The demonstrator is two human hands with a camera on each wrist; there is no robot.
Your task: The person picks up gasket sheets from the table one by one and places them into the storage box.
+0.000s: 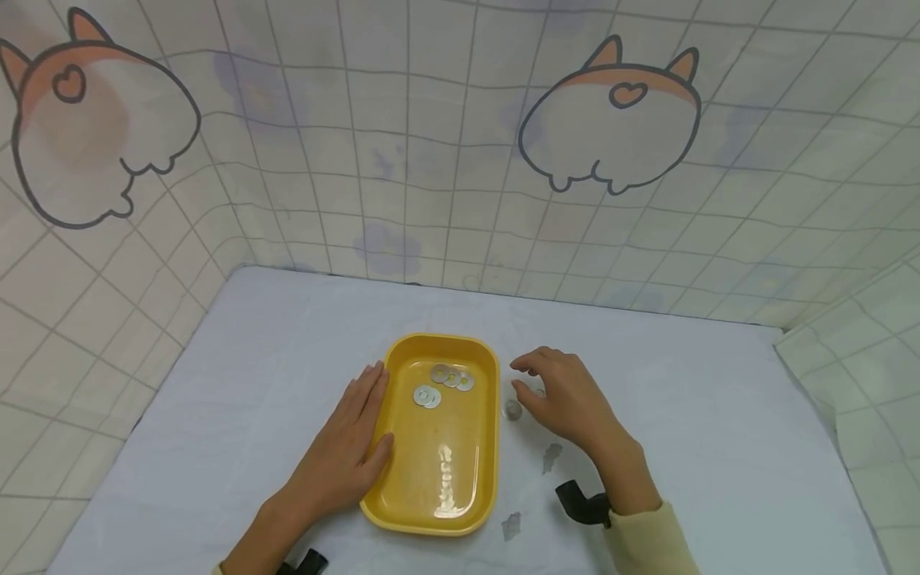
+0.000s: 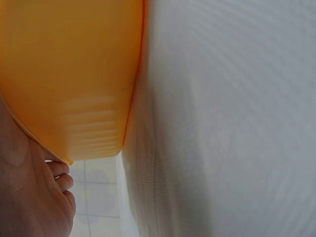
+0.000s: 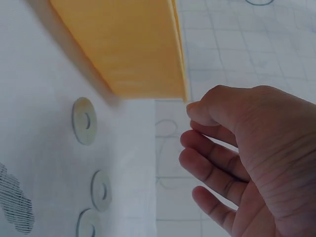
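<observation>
- Washers, inside tray: 5 counted. A row of 3 [image 1: 451, 370] overlaps near the far end; a pair [image 1: 434, 398] overlaps just nearer. All lie flat, loosely heaped, so probably dropped in rather than arranged.
- Washers, outside tray: 3 on the cloth to its right, per right wrist view. A single washer [image 3: 79, 121] lies nearest the tray; 2 more [image 3: 95, 191] lie close together, contact between them unclear. Being thin and flat, they likely need a fingertip pinch at the edge.
- Yellow tray [image 1: 420, 479]: upright on the table, long side running away from the person, between the hands. Central position presumably keeps it within easy reach of both.
- Left hand [image 1: 341, 446]: fingers straight, laid along the tray's left rim, thumb spread nearer the person. Touches the tray without gripping it; judged to be bracing it against sliding.
- Right hand [image 1: 568, 395]: raised just right of the tray, above the loose washers. Fingers softly bent, thumb apart from the index finger; nothing visible in its hold. Curve looks suited to small parts.
- White cloth [image 1: 719, 447]: covers the table; grey patches [image 1: 552, 458] near the right forearm, nature unclear.
- Patterned curtain [image 1: 446, 160]: surrounds the table, likely as a backdrop.
</observation>
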